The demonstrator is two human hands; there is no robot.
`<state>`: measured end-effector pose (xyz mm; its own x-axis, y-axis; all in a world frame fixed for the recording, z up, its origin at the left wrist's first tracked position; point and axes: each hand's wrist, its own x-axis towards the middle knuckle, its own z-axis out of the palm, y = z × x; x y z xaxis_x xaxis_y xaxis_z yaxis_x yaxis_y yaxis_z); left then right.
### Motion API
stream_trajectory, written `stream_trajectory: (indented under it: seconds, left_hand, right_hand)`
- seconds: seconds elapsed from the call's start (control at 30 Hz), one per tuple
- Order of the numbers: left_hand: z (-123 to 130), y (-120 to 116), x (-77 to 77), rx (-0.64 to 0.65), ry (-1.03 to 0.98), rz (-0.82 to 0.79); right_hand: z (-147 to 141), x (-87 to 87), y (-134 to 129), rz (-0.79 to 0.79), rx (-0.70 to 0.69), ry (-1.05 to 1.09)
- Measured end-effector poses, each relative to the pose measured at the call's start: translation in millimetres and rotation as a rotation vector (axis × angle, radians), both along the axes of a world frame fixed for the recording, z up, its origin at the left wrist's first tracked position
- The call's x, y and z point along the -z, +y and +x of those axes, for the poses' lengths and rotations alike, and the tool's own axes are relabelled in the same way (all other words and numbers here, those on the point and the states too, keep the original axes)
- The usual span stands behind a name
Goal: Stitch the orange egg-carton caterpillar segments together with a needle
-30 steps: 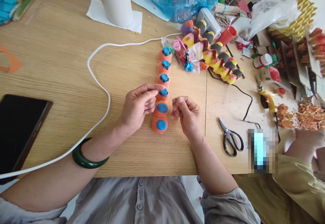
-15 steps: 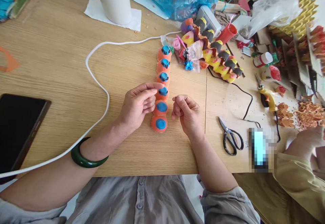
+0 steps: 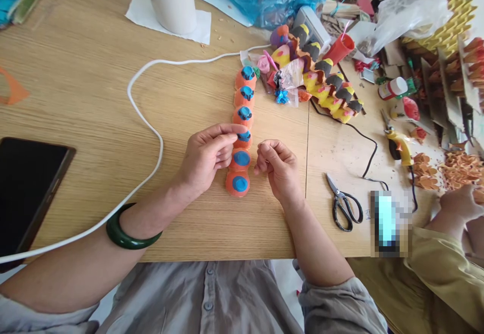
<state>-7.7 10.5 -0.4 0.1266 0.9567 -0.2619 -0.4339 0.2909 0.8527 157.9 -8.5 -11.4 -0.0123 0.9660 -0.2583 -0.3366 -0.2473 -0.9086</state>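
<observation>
An orange strip of joined bumps point(image 3: 244, 103) lies lengthwise on the wooden table, each bump topped with a blue patch. The upper patches carry small dark marks; the two nearest me are plain blue. My left hand point(image 3: 207, 157) reaches in from the left, its thumb and forefinger pinched over the fourth bump and partly covering it. Whatever is between those fingertips is too small to make out. Just right of the strip, my right hand point(image 3: 278, 167) has its thumb pressed to its curled forefinger. Anything held there is hidden or too small to see.
Black-handled scissors point(image 3: 344, 203) lie to the right, near a blurred phone point(image 3: 385, 223). A dark tablet point(image 3: 30, 187) and a white cable point(image 3: 161, 147) are on the left. Painted egg-carton pieces point(image 3: 325, 81) stand at the back right. Another person's hand point(image 3: 459, 208) is at the far right.
The fingertips of both my hands have shifted slightly, with both pinches kept. At the far right, the other person's hand has moved a little to the left.
</observation>
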Motion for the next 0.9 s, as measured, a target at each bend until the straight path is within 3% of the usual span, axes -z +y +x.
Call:
stream_trajectory:
  seconds: [0.2,0.33,0.7,0.9]
  left_hand:
    - [0.9,-9.4,0.6,0.044,0.401,0.262]
    - [1.5,-11.9,3.4,0.101,0.545,0.386]
    - [-0.1,-11.1,8.1,0.027,0.597,0.422]
    - [0.5,-10.7,1.8,-0.001,0.542,0.348]
  right_hand:
    - [-0.4,-0.5,-1.8,-0.008,-0.053,0.007]
    - [-0.8,-0.7,-3.0,-0.004,-0.067,0.039]
    - [-0.2,1.5,-2.4,-0.038,-0.153,0.052]
    - [-0.2,-0.4,-1.8,-0.006,-0.029,-0.005]
